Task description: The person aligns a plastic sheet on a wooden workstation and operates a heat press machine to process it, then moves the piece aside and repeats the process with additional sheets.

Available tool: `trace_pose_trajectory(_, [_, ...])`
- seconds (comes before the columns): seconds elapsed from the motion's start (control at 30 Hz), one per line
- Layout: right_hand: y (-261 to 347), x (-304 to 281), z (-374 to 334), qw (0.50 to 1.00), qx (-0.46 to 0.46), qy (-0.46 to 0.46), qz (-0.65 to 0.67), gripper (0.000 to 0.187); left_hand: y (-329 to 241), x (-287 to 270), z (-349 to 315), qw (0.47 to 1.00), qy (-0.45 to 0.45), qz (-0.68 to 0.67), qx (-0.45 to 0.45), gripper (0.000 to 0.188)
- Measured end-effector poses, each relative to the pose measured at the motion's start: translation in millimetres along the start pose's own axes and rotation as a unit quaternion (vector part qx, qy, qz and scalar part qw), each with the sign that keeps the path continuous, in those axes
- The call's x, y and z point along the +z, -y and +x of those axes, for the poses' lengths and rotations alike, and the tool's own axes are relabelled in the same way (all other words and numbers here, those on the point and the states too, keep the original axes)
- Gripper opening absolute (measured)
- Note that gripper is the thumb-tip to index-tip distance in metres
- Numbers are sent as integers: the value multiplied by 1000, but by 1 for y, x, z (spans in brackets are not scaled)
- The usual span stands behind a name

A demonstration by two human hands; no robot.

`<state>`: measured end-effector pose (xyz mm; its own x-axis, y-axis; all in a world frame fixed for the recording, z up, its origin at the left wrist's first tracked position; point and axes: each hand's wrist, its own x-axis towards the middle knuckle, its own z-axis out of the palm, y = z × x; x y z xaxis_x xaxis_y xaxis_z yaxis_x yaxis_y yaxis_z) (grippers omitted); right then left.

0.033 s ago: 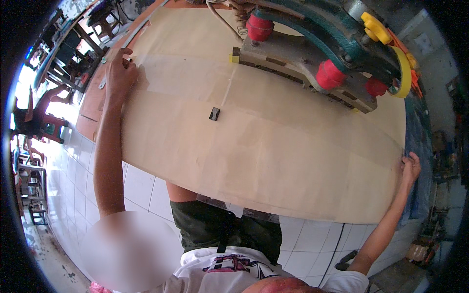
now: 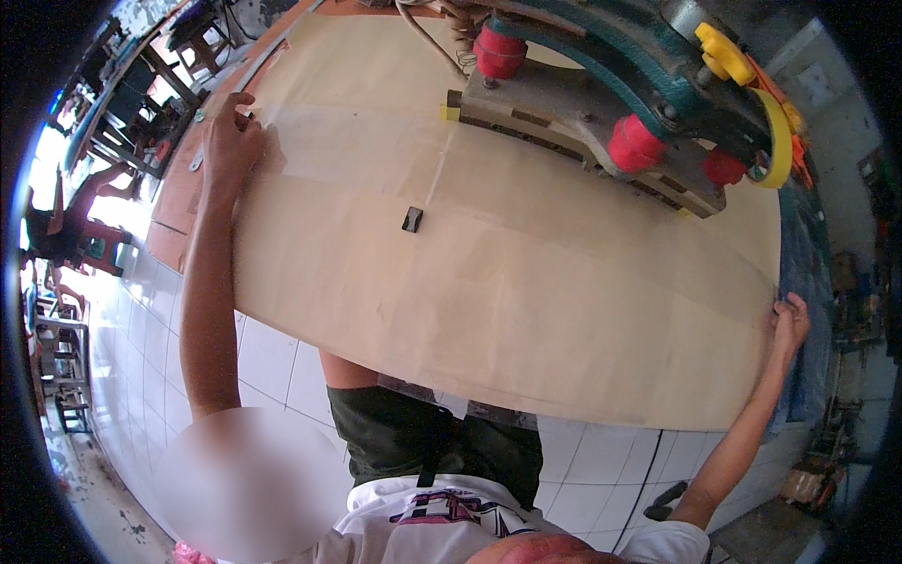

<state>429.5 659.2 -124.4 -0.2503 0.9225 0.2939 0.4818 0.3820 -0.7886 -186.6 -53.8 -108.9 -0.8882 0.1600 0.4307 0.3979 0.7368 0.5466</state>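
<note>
A large beige sheet (image 2: 564, 310) spreads out in front of me, its near edge curving above my legs. At its left edge is my left hand (image 2: 233, 146), fingers curled, with a small dark tip showing by them; what it holds is hard to make out. My right hand (image 2: 791, 321) is closed on the sheet's right edge, fingers bent over the rim. Between the hands, left of the middle, a small black block (image 2: 412, 220) with a grey face lies on the sheet. Over the far right part stands a green press-like machine (image 2: 601, 47), its long metal bar (image 2: 564, 141) down at the sheet.
Red rubber-like bumpers (image 2: 632, 143) and a yellow knob (image 2: 723, 54) sit on the machine. An orange-brown tabletop (image 2: 178, 207) shows at the left, with a metal strip (image 2: 268, 58) on it. Blue sheeting (image 2: 805, 254) hangs at the right. White floor tiles (image 2: 272, 362) lie below.
</note>
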Motion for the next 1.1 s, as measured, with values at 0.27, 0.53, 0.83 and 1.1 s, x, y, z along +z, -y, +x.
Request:
trace_pose_trajectory(0.27, [3, 4, -6, 999, -21, -3, -33, 38, 11, -9, 1, 999, -11, 38, 13, 35])
trace_pose_trajectory(0.53, [68, 25, -59, 998, -39, -39, 8, 31, 58, 20, 12, 985, 22, -166, 45, 29])
trace_pose_trajectory(0.83, [91, 30, -72, 985, -48, -60, -155, 27, 95, 17, 35, 982, -32, 57, 176, 34])
trace_pose_trajectory(1.1, [91, 23, -75, 974, -67, -22, -216, 23, 80, 11, 31, 991, -6, 93, 91, 28])
